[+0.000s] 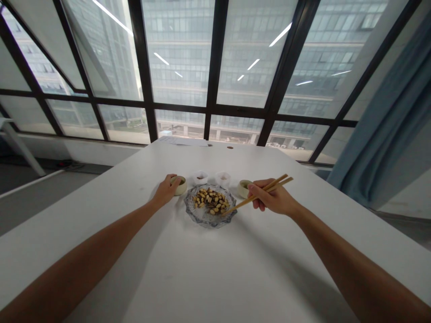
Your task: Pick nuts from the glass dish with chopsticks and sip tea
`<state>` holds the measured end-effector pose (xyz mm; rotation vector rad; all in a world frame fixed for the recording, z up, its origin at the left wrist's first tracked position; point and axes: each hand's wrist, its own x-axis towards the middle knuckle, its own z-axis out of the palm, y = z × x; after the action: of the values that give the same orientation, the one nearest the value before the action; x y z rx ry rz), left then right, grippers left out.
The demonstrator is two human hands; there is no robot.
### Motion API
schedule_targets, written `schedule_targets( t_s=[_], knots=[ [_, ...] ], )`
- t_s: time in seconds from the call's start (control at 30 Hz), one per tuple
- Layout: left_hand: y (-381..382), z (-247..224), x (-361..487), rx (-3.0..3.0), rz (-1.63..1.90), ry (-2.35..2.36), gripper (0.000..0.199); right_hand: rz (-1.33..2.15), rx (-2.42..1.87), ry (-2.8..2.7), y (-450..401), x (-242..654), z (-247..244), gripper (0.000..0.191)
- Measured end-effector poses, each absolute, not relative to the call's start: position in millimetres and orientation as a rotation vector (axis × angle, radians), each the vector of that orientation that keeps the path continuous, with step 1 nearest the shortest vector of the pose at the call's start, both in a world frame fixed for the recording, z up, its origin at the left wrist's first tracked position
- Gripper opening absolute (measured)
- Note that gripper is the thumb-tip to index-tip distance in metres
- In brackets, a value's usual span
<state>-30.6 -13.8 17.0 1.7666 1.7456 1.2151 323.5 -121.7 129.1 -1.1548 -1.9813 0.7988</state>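
Left of the middle of the white table (208, 269), well in from its left edge, the left hand (164, 190) curled round the side of a pale green cup (181, 187), thumb and fingers closed on it near the rim. Next, toward the table's far edge, stood two small white cups (201, 181) side by side. Nearer the front edge lay a clear glass plate (202, 220) bearing a heap of pale and dark nut-like pieces (215, 199). Over its right rim slanted wooden chopsticks (242, 203), tips close together at the heap's edge; whether they pinched a piece I could not tell. Just right of the plate stood a second green cup (243, 190), partly behind the right hand (271, 198), whose thumb and fingers pressed firmly round the chopsticks
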Motion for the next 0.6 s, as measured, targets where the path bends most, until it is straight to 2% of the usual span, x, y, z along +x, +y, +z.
schedule_targets(
  t_s=[0.43, 0.6],
  knots=[
    [-11, 15, -32, 1.780, 1.221, 1.741, 0.042, 0.480, -1.156, -1.862, -112, 324, 121, 0.065],
    [-11, 14, -32, 1.788, 1.220, 1.725, 0.042, 0.548, -1.130, -1.798, -115, 320, 121, 0.063]
  ],
)
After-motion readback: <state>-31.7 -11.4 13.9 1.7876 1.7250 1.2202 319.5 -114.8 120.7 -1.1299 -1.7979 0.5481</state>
